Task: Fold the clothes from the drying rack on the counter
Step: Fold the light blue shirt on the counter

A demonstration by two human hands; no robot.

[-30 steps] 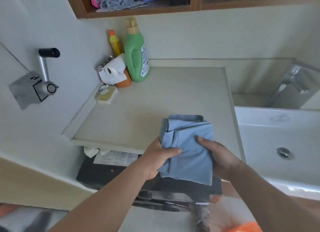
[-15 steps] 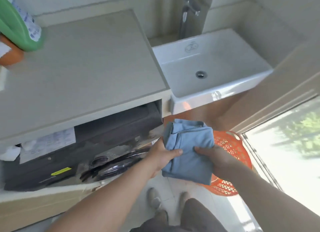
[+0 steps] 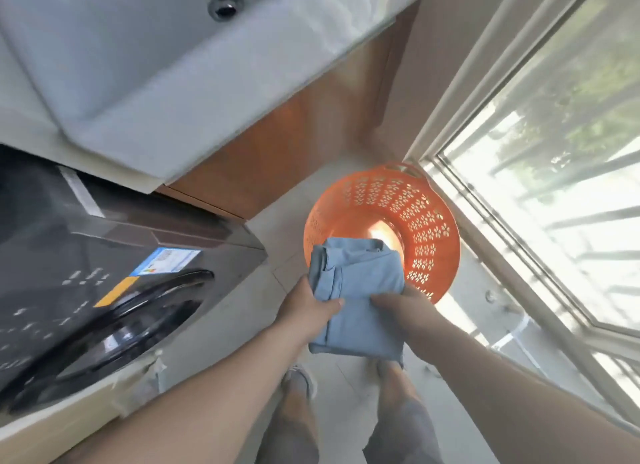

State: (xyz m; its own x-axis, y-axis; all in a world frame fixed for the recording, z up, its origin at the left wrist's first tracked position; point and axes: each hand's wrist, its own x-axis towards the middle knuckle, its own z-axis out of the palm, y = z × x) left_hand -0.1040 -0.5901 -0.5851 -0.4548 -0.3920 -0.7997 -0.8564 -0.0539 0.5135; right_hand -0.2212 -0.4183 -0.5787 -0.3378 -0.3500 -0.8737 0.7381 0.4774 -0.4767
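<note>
While gripped in both hands (image 3: 356,311), a folded pale-blue garment (image 3: 360,290), layered edges.

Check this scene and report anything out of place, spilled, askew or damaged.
Nothing stands out. Both hands, left hand and right hand, grip a neatly folded blue garment above the floor, over the near edge of the upright orange laundry basket. No spill or damage shows.

A folded light-blue garment (image 3: 358,290) is held flat in the air, partly over an orange basket (image 3: 426,221).
</note>
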